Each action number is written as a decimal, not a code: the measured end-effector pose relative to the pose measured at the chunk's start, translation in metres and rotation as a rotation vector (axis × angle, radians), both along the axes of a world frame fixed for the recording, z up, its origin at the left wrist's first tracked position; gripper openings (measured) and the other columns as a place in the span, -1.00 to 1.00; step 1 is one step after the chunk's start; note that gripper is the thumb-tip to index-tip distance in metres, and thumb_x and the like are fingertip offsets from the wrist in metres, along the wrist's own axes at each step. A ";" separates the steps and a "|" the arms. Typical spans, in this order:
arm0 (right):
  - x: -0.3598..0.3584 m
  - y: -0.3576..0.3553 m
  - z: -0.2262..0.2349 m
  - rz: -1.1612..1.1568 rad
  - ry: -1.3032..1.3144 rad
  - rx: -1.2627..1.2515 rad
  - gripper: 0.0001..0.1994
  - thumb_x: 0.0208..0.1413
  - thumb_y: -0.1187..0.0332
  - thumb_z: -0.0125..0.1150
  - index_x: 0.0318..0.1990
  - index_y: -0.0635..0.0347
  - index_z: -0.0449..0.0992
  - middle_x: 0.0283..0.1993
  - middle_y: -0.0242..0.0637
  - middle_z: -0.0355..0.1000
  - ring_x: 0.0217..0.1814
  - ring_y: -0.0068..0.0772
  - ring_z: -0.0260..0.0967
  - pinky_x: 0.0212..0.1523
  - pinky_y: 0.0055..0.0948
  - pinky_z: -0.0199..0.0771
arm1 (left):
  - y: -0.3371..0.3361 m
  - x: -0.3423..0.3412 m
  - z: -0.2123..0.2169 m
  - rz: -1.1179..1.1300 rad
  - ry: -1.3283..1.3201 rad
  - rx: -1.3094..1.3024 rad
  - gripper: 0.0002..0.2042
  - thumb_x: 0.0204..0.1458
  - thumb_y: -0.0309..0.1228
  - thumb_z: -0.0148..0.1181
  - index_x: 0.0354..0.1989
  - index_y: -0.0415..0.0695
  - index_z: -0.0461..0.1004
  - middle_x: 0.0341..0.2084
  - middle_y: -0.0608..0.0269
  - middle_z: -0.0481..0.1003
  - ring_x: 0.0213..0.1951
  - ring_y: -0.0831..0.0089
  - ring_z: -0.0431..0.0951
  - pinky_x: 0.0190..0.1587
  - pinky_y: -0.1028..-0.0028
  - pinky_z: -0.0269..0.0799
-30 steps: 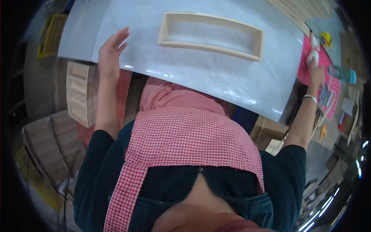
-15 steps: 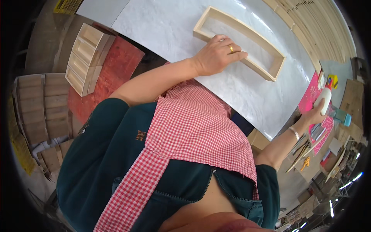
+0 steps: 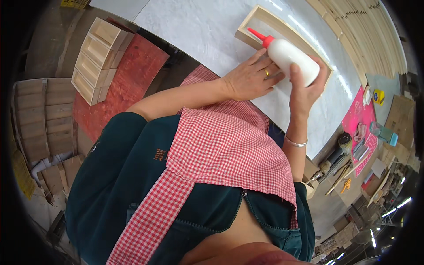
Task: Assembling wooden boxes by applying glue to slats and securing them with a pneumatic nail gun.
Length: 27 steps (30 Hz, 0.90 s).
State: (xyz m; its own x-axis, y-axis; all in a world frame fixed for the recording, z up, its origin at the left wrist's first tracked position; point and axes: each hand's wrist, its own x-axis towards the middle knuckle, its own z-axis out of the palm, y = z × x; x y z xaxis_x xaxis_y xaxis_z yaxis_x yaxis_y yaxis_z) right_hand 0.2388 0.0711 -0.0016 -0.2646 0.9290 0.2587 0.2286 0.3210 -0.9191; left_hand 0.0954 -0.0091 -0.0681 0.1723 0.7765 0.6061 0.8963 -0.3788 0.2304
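Overhead, the right hand [image 3: 304, 90] wraps its fingers round a white glue bottle [image 3: 289, 62], red nozzle aimed at the wooden frame [image 3: 254, 26]; left hand [image 3: 251, 79] lies flat beside it on the desk [image 3: 198, 31].

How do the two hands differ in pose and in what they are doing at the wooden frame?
The right hand is wrapped around a white glue bottle with a red nozzle; the left hand holds nothing and lies flat, fingers spread, by the wooden frame. Only the left hand shows a ring. Both are bare.
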 end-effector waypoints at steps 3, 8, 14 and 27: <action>-0.019 -0.003 0.005 0.103 0.005 0.039 -0.47 -0.03 0.37 0.47 0.09 0.22 0.37 -0.05 -0.15 0.42 -0.13 -0.26 0.46 -0.17 -0.39 0.56 | 0.000 0.000 -0.006 -0.013 0.031 -0.047 -0.66 0.10 -0.29 0.18 0.06 -0.04 0.56 -0.04 0.25 0.54 0.12 0.25 0.41 0.43 0.04 0.03; -0.026 -0.001 0.005 0.136 -0.026 0.035 -0.44 -0.05 0.36 0.50 0.09 0.22 0.36 -0.05 -0.14 0.43 -0.10 -0.23 0.47 -0.15 -0.36 0.57 | -0.001 -0.003 -0.007 -0.014 0.095 -0.050 -0.65 0.10 -0.28 0.17 0.06 -0.05 0.57 -0.04 0.24 0.54 0.09 0.24 0.41 0.43 0.03 0.02; -0.026 0.000 0.010 0.112 -0.089 0.061 -0.44 -0.05 0.36 0.51 0.09 0.22 0.36 -0.06 -0.14 0.43 -0.10 -0.22 0.48 -0.15 -0.36 0.57 | 0.001 -0.002 -0.006 -0.020 0.092 -0.066 -0.63 0.10 -0.28 0.17 0.08 -0.08 0.56 0.01 0.22 0.53 0.11 0.24 0.41 0.44 0.03 0.01; -0.038 0.020 0.006 0.037 -0.095 0.186 -0.46 -0.03 0.32 0.51 0.06 0.26 0.37 -0.12 -0.14 0.45 -0.19 -0.27 0.48 -0.21 -0.40 0.54 | -0.001 -0.004 -0.003 -0.072 -0.024 -0.119 -0.59 0.09 -0.27 0.19 0.11 -0.13 0.50 0.30 0.08 0.34 0.39 0.14 0.20 0.46 0.01 -0.02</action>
